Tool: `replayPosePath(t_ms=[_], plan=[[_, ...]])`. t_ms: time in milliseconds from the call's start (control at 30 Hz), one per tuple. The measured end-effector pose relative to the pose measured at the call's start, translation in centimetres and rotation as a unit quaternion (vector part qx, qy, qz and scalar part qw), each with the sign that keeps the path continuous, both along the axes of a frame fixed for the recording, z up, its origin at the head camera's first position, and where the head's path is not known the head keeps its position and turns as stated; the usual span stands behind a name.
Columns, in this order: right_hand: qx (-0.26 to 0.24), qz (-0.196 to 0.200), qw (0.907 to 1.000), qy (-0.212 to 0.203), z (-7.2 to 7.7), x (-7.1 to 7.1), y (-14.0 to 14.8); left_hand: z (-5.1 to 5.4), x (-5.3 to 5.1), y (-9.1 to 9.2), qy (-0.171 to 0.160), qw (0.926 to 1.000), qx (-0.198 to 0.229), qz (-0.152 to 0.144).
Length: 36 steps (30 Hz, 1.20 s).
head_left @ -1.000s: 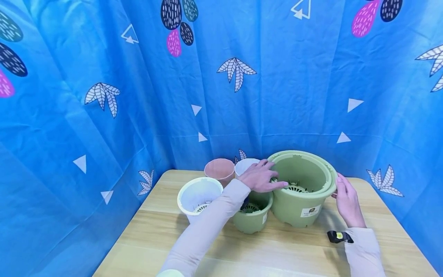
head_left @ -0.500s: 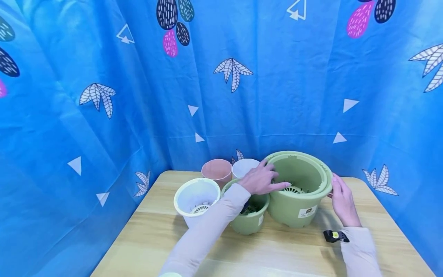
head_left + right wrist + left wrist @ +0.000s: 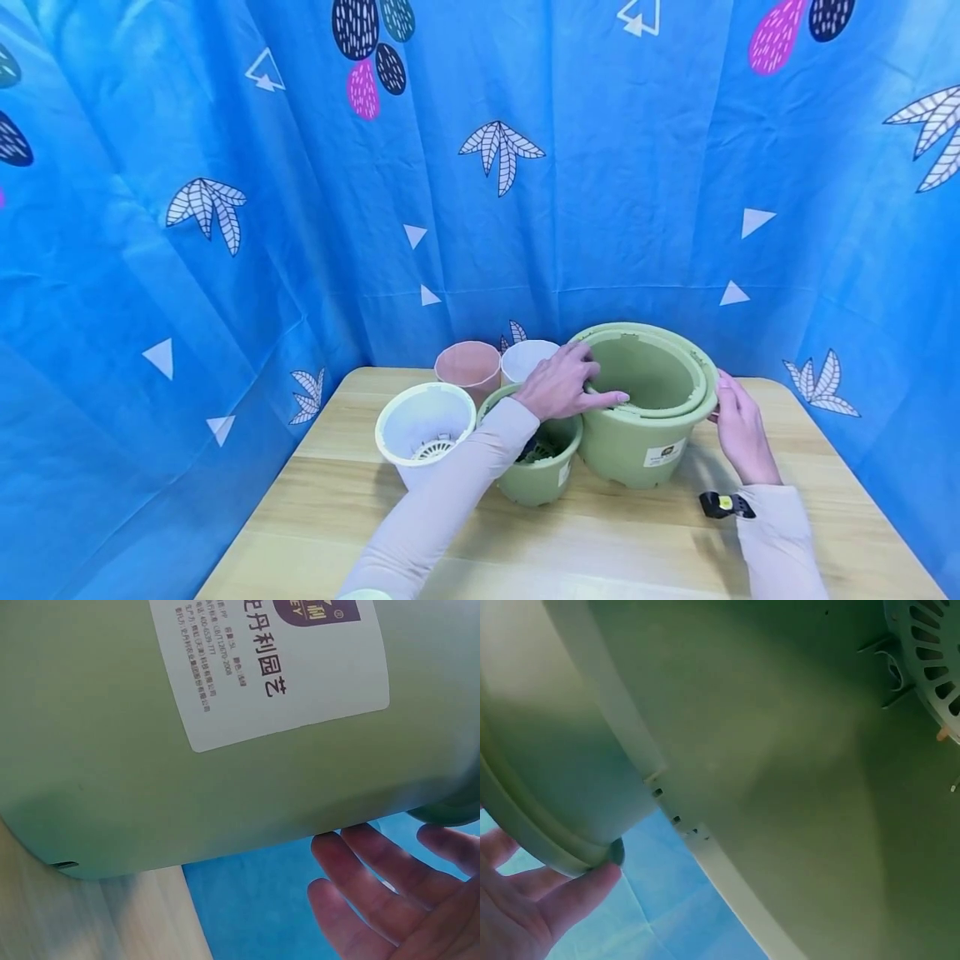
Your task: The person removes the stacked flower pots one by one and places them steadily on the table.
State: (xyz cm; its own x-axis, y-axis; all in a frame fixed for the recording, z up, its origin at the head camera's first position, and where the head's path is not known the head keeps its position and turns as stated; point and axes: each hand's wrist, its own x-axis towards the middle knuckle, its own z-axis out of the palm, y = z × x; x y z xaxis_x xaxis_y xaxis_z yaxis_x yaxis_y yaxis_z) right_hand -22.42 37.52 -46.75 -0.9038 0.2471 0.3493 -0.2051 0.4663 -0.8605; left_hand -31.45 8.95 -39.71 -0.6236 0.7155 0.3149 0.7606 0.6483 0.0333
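Observation:
A large green flower pot stands on the table with another green pot nested inside it. My left hand grips the left rim of the nested pot, its thumb reaching over the inside. In the left wrist view, the left fingers hold a green rim. My right hand holds the outer pot's right edge. In the right wrist view, its fingertips touch the wall below the rim. Under my left wrist sits a small green pot, partly hidden by the sleeve.
A white pot with a slotted bottom stands left of the small green one. Behind are a pink pot and a second white pot, close together. Blue patterned curtain surrounds the wooden table.
The nested pot has tilted, and its slotted bottom, visible before, is now out of sight. Both hands stay at the rims. The head view has shifted slightly.

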Motion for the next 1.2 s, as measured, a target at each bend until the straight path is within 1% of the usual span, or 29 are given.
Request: replayPosePath(t_ms=[67,133,267,433,500,600,667,800,867,967,1067,1200], plan=[[-0.002,-0.001,1.0000,-0.002,-0.1,0.0,0.0,-0.1,0.1,0.0,0.004,0.9999,0.009,0.006],[-0.002,-0.004,1.0000,-0.004,-0.1,0.0,0.0,-0.2,0.2,-0.1,0.017,0.9996,0.017,0.013],[-0.001,-0.005,1.0000,-0.006,-0.3,-0.2,-0.1,-0.5,0.3,-0.4,0.064,0.9973,0.019,0.029],[0.000,0.002,1.0000,-0.002,-0.5,-0.4,-0.1,-0.4,0.4,-0.7,0.141,0.9885,0.013,0.053],[0.003,-0.001,1.0000,0.000,-0.5,-0.4,0.0,-0.3,0.3,-0.6,0.160,0.9853,0.013,0.058],[0.004,-0.005,1.0000,0.000,-0.4,-0.3,0.1,-0.2,0.4,-0.6,0.173,0.9831,0.018,0.055],[0.004,-0.006,1.0000,-0.003,-0.4,-0.3,0.1,-0.4,0.5,-0.6,0.185,0.9812,0.021,0.051],[0.001,0.001,1.0000,-0.009,-0.3,-0.2,-0.2,-0.8,0.5,-1.1,0.228,0.9719,0.021,0.055],[0.002,0.000,0.9999,-0.011,-0.2,-0.1,-0.4,-1.0,0.4,-1.4,0.240,0.9689,0.022,0.055],[0.002,0.000,0.9999,-0.010,0.0,-0.1,-0.6,-1.2,0.2,-1.7,0.243,0.9685,0.018,0.052],[0.003,-0.003,1.0000,-0.006,0.1,-0.1,-0.7,-1.1,0.2,-1.8,0.246,0.9682,0.008,0.046],[0.003,-0.006,1.0000,-0.002,0.0,0.0,-0.8,-0.9,0.3,-1.7,0.258,0.9654,-0.001,0.035]])
